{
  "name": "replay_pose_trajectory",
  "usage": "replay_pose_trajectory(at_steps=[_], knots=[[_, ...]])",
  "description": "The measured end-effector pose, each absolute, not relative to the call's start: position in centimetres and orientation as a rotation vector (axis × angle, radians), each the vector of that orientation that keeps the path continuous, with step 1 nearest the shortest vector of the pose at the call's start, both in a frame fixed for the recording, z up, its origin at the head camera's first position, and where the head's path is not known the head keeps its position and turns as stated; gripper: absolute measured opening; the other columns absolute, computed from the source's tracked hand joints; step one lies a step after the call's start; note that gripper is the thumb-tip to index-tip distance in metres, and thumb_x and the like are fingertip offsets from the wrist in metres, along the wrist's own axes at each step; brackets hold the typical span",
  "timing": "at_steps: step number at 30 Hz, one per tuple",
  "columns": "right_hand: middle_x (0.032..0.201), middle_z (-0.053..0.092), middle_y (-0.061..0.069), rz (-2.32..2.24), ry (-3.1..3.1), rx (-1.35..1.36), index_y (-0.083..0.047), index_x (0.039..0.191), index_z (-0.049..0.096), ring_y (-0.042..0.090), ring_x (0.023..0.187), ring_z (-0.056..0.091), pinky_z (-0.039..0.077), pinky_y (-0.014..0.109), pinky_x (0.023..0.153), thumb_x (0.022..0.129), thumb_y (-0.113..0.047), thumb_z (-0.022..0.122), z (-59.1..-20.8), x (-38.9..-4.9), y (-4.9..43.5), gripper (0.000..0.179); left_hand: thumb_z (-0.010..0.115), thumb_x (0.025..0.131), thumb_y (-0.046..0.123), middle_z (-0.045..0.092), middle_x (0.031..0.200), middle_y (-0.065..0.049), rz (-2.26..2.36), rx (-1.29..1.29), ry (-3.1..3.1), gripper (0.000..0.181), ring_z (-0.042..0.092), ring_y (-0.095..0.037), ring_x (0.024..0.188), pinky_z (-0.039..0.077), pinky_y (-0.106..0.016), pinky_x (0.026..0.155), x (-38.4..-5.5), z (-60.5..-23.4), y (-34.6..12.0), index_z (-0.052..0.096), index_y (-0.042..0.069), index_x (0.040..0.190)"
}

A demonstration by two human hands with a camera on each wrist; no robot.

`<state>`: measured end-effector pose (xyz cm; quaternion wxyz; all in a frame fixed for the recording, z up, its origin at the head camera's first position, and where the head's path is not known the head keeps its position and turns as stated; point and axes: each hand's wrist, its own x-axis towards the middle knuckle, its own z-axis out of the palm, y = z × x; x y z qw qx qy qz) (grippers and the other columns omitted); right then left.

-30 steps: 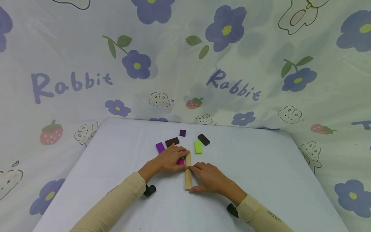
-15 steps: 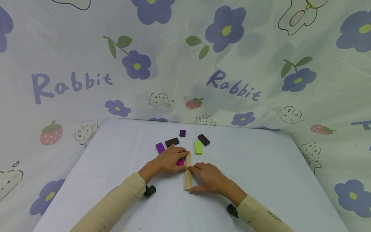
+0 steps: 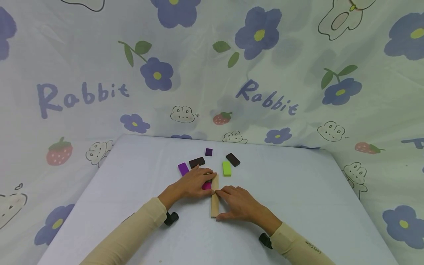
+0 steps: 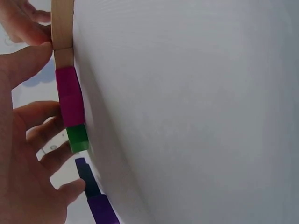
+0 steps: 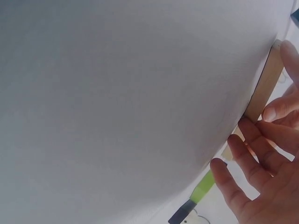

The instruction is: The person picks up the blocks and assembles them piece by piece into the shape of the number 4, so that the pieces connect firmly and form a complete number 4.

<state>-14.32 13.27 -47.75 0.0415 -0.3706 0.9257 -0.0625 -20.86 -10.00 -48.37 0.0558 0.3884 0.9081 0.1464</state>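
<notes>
Two plain wooden blocks lie end to end on the white table, the far one (image 3: 215, 181) touching the near one (image 3: 215, 207). My left hand (image 3: 192, 182) holds the far block, thumb by the joint and forefinger at its far end. On the near block, my right hand (image 3: 241, 203) has its thumb at the near end and forefinger by the joint. A magenta block (image 3: 207, 185) sits left of the far block, partly under my left hand. Beyond it in the left wrist view is a green block (image 4: 78, 137), hidden by the hand from above.
A purple block (image 3: 183, 169) and a dark brown block (image 3: 197, 162) lie past my left hand. A lime green block (image 3: 226, 168), another dark brown block (image 3: 233, 159) and a small dark purple block (image 3: 208, 152) are farther back. Patterned cloth (image 3: 198, 92) hangs behind the table.
</notes>
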Motion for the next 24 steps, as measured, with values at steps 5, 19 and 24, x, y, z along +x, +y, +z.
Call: replay_pose_trajectory(at_steps=[5,19,24], knots=[[0.130,0.061,0.001,-0.186,2.836,-1.147,-0.010,0.144,0.055,0.017,0.119,0.058,0.052,0.039,0.097,0.082,-0.070,0.069,-47.81,-14.30,13.30,0.088,0.063,0.096,0.047,0.055,0.143,-0.010,0.434,1.173,2.761,0.066,0.048,-0.030,0.137,0.021,-0.060,0.119,-20.80,-48.40,-9.96,0.053,0.007,0.147],[0.131,0.060,-0.002,-0.176,2.815,-1.122,-0.015,0.147,0.053,0.016,0.120,0.056,0.051,0.040,0.099,0.082,-0.071,0.069,-47.68,-14.29,13.24,0.088,0.065,0.095,0.047,0.055,0.143,-0.010,0.432,1.159,2.772,0.067,0.047,-0.029,0.137,0.021,-0.059,0.120,-20.76,-48.36,-9.86,0.053,0.007,0.146],[0.132,0.060,-0.002,-0.176,2.815,-1.117,-0.015,0.148,0.053,0.016,0.120,0.056,0.050,0.039,0.100,0.082,-0.071,0.068,-47.67,-14.27,13.29,0.088,0.065,0.095,0.046,0.055,0.143,-0.011,0.450,1.161,2.766,0.067,0.048,-0.030,0.136,0.023,-0.060,0.119,-20.65,-48.19,-9.82,0.053,0.005,0.146]])
